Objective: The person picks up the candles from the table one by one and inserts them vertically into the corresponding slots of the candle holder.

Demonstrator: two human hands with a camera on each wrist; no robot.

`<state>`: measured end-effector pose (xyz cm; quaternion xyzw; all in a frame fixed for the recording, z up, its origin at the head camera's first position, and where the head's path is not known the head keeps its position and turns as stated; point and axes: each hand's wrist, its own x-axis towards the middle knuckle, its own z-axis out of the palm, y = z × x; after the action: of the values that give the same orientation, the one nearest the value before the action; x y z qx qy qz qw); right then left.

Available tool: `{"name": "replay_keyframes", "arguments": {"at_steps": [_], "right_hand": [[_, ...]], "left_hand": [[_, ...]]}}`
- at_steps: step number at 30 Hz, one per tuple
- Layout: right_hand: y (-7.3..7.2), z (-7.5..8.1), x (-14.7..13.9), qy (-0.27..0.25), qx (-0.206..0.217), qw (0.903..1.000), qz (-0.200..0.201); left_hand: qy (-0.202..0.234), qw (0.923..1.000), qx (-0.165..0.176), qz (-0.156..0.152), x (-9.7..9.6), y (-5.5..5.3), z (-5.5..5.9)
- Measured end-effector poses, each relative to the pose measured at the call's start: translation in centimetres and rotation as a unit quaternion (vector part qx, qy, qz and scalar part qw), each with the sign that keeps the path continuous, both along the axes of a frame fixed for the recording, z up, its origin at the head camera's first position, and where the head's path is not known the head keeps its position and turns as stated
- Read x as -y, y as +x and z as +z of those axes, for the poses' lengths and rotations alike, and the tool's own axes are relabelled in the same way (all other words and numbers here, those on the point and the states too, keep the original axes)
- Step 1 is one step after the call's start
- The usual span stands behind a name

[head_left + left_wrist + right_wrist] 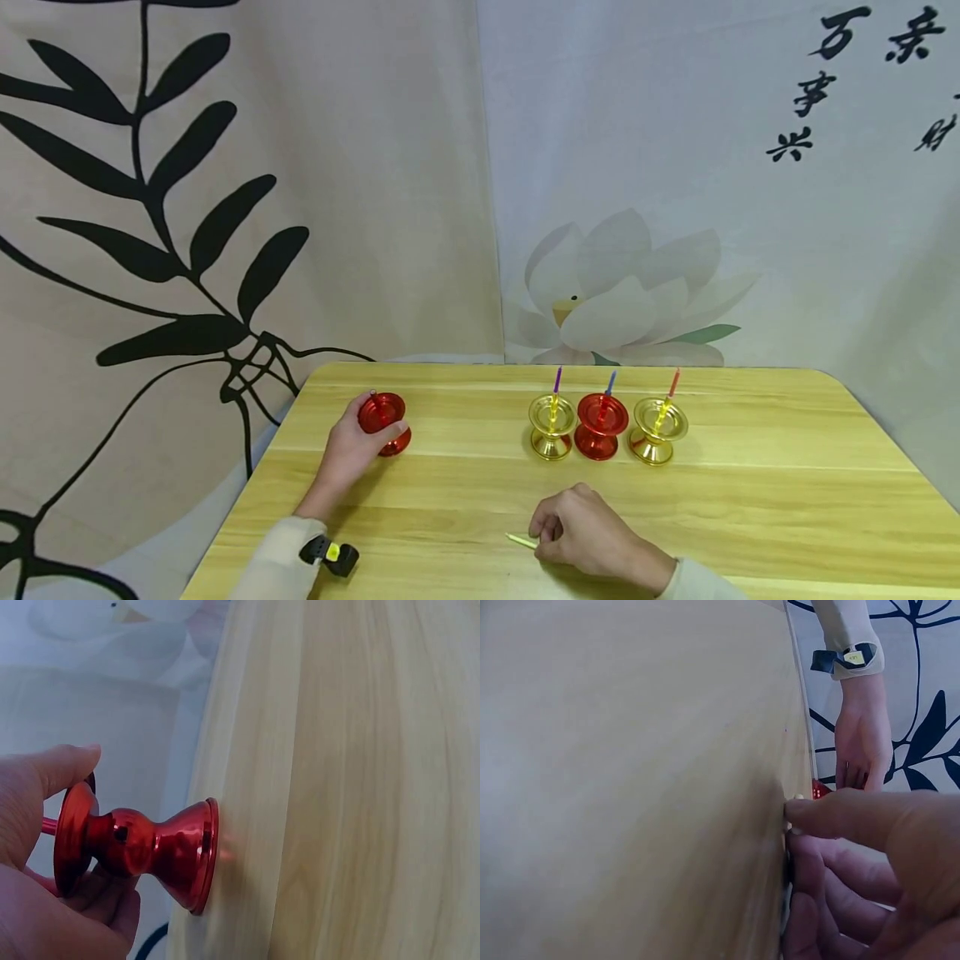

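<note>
At the left of the table, my left hand grips a red metallic candle holder by its upper dish. In the left wrist view the thumb and fingers curl round the dish, and the holder's flared base is at the tabletop. A short reddish rod shows above the dish; its full length is hidden by the hand. Near the table's front, my right hand pinches a thin pale-yellow candle between thumb and fingers, low over the wood. The candle is mostly hidden in the right wrist view.
Right of centre, a gold holder with a purple candle, a red holder with a blue candle and another gold holder with a red candle stand in a row on the wooden table. A printed curtain hangs behind.
</note>
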<state>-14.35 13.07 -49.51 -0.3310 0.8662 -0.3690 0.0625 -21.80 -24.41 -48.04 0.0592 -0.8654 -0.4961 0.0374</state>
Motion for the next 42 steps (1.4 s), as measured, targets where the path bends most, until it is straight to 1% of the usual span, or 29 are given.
{"name": "replay_keyframes", "arguments": {"at_steps": [4,8,14,18,20,27,34,39,42], "right_hand": [[-0.1,-0.2,0.0,-0.009,-0.02,0.9997,0.009],[-0.1,-0.2,0.1,-0.019,-0.04,0.999,0.005],[0.0,-0.2,0.2,-0.034,-0.053,0.998,-0.005],[0.0,-0.1,0.1,-0.044,-0.054,0.9975,-0.014],[0.0,-0.1,0.1,-0.048,-0.048,0.9975,-0.018],[-0.4,0.3,0.0,-0.06,-0.004,0.9975,-0.038],[-1.0,0.7,0.2,-0.062,-0.009,0.9964,-0.058],[-1.3,1.3,0.3,-0.058,0.015,0.9956,-0.072],[-1.5,1.6,0.4,-0.062,0.011,0.9949,-0.079]], "left_hand": [[-0.003,0.9999,-0.009,-0.008,-1.0,-0.1,0.0],[-0.004,0.9998,-0.016,-0.014,-2.0,-0.1,0.2],[0.002,0.9994,-0.023,-0.024,-3.4,-0.3,0.1],[0.006,0.999,-0.028,-0.033,-4.3,-0.5,0.0],[0.009,0.9988,-0.031,-0.037,-4.8,-0.6,-0.1],[0.016,0.9975,-0.042,-0.054,-6.4,-0.9,-0.4],[0.03,0.9958,-0.045,-0.074,-7.8,-0.9,-0.5],[0.035,0.9944,-0.051,-0.085,-8.9,-1.0,-0.5],[0.041,0.9935,-0.054,-0.092,-9.5,-1.1,-0.6]]}}
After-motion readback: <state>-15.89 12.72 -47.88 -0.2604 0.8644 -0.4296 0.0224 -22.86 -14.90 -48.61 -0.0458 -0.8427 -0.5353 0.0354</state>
